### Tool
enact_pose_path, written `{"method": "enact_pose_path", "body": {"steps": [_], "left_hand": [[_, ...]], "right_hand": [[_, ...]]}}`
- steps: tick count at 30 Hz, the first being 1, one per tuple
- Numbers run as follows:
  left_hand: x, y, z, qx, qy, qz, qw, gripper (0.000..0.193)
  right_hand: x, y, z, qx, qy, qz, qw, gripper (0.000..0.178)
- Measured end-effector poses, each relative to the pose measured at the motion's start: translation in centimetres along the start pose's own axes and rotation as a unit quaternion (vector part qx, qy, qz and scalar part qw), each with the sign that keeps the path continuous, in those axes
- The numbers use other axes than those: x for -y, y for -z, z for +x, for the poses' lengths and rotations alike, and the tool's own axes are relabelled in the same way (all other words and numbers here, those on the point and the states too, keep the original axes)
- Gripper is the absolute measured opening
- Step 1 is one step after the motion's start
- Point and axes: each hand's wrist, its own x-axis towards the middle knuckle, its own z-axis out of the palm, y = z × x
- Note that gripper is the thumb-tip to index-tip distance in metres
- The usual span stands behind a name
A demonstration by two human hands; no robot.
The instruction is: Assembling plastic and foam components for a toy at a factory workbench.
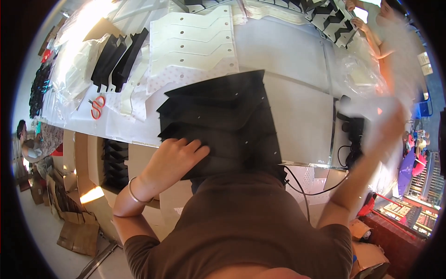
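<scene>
A black sheet-like panel (218,123) with zigzag folds and small holes lies at the table's near edge, against my body. My left hand (179,156) rests on its near left part, fingers curled against it; the thumb is hidden. Out to the right, my right hand (392,125) is raised and smeared by motion. A pale, see-through blur (371,111) surrounds it, and I cannot make out what that is. Beyond the black panel lies a white panel (193,39) with wavy slits and holes.
Red-handled scissors (97,108) and black folded strips (118,60) lie on the left of the table (297,60). Clear plastic (357,72) and a dark device with cables (354,135) are on the right. A co-worker's hand (358,24) touches black-and-white pieces. An open carton (95,160) stands below left.
</scene>
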Motion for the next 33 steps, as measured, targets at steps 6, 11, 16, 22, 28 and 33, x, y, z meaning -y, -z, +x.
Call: {"method": "enact_pose_path", "body": {"steps": [6, 11, 16, 22, 28, 33], "left_hand": [[2.0, -2.8, 4.7, 0.007, -0.047, 0.015, 0.999, 0.017], [3.3, -6.2, 5.0, 0.059, -0.079, -0.007, 0.995, 0.019], [4.2, -6.2, 5.7, 0.011, -0.093, 0.011, 0.995, 0.015], [7.0, -2.9, 10.5, -0.130, -0.050, -0.113, 0.984, 0.021], [13.6, -3.0, 20.1, -0.295, 0.070, -0.139, 0.943, 0.014], [17.8, -4.1, 28.1, -0.295, 0.128, -0.160, 0.933, 0.010]], "right_hand": [[3.2, 19.2, -10.5, 0.039, -0.286, -0.061, 0.956, 0.026], [7.7, 22.0, -24.0, 0.190, -0.380, -0.113, 0.898, 0.027], [-2.1, 18.8, -40.3, 0.317, -0.459, -0.145, 0.817, 0.030], [-9.5, 4.9, -10.9, 0.126, -0.387, 0.167, 0.898, 0.026], [18.6, -15.4, 11.3, 0.235, -0.038, 0.586, 0.774, 0.013], [32.6, -29.0, 15.1, 0.162, 0.011, 0.545, 0.823, 0.024]]}}
